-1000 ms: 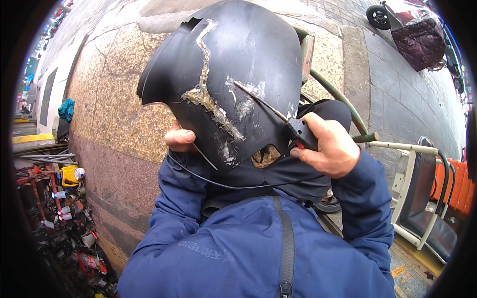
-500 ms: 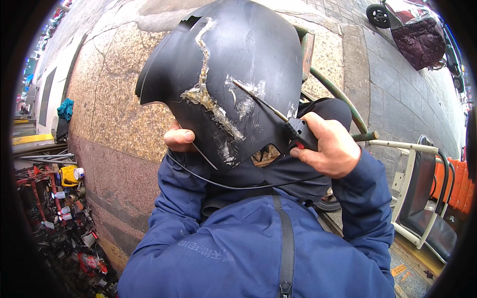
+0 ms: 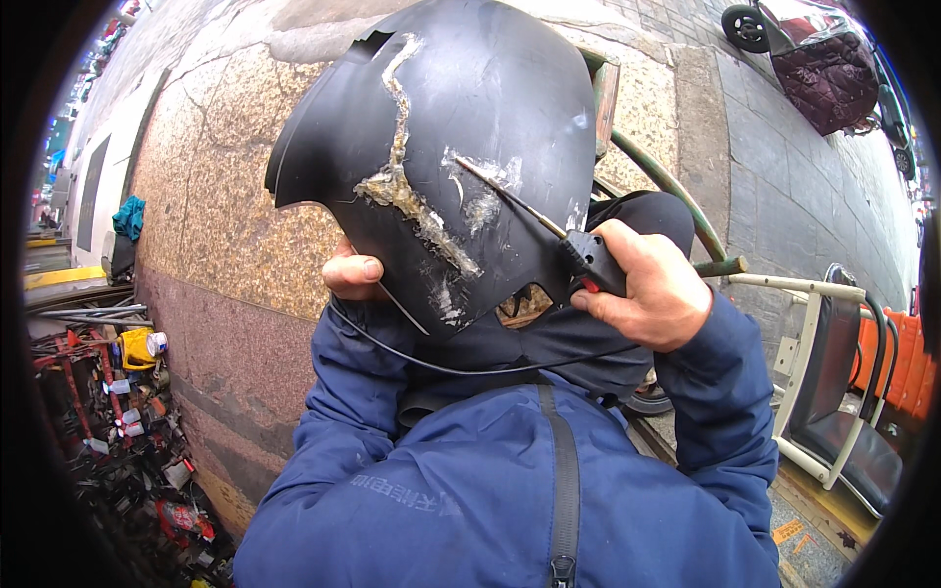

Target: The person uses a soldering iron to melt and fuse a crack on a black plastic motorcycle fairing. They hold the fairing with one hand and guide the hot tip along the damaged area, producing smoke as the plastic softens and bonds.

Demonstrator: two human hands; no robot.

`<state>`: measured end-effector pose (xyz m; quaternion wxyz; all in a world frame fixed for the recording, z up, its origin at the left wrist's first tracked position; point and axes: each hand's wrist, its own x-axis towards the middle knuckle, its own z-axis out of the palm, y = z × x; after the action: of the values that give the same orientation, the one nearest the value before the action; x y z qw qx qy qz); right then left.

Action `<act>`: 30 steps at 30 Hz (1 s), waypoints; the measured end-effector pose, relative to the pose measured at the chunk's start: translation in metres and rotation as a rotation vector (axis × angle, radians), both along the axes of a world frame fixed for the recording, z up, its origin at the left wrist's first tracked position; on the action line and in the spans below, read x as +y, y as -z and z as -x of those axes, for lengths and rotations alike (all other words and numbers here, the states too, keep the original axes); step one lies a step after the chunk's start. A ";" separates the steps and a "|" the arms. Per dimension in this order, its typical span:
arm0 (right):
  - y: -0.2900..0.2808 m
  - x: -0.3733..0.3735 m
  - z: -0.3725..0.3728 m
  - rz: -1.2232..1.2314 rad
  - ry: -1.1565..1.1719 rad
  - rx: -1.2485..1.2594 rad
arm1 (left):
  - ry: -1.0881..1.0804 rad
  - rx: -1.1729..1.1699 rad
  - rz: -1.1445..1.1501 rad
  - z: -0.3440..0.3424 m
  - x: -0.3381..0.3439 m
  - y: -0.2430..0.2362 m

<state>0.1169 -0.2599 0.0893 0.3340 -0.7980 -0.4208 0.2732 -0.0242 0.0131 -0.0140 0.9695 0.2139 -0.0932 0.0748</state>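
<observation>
A large curved black plastic panel (image 3: pixel 529 98) is propped over my lap. Down its left half runs a rough, yellowish-brown seam (image 3: pixel 421 218), with whitish scuffs beside it. My left hand (image 3: pixel 353 272) grips the panel's lower left edge; most of its fingers are hidden behind. In my right hand (image 3: pixel 652 284) is a soldering iron (image 3: pixel 594 260) with a black handle and a red switch. Its long thin metal rod slants up to the left, the tip at a whitish patch near the panel's middle. A black cord (image 3: pixel 470 370) loops below the panel across my front.
Lower left lies a heap of tools and parts (image 3: pixel 118 441), with a yellow container (image 3: pixel 137 348) on it. A metal-framed chair (image 3: pixel 833 392) stands at right, near an orange barrier (image 3: pixel 907 367). Behind the panel is a green metal bar (image 3: pixel 676 196). A quilted maroon cover (image 3: pixel 828 83) hangs upper right.
The iron's tip has shifted very slightly left on the panel. Both hands keep their holds in nearly the same places.
</observation>
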 end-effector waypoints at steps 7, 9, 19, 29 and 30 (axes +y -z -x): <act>-0.003 0.000 0.003 -0.011 -0.016 0.040 | -0.007 0.013 -0.037 -0.001 0.000 0.003; -0.004 0.000 0.003 -0.020 -0.014 0.031 | -0.013 0.020 -0.047 -0.001 0.000 0.002; -0.001 0.001 0.001 -0.008 -0.013 0.003 | -0.018 0.021 -0.069 -0.001 0.002 0.003; -0.008 0.004 0.001 0.024 0.010 -0.005 | 0.002 -0.008 -0.044 -0.002 0.003 0.001; -0.008 0.004 0.001 0.012 -0.006 -0.019 | 0.004 -0.008 -0.044 -0.002 0.003 0.000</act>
<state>0.1160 -0.2556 0.0969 0.3244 -0.8012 -0.4248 0.2689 -0.0218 0.0157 -0.0143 0.9644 0.2345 -0.0991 0.0717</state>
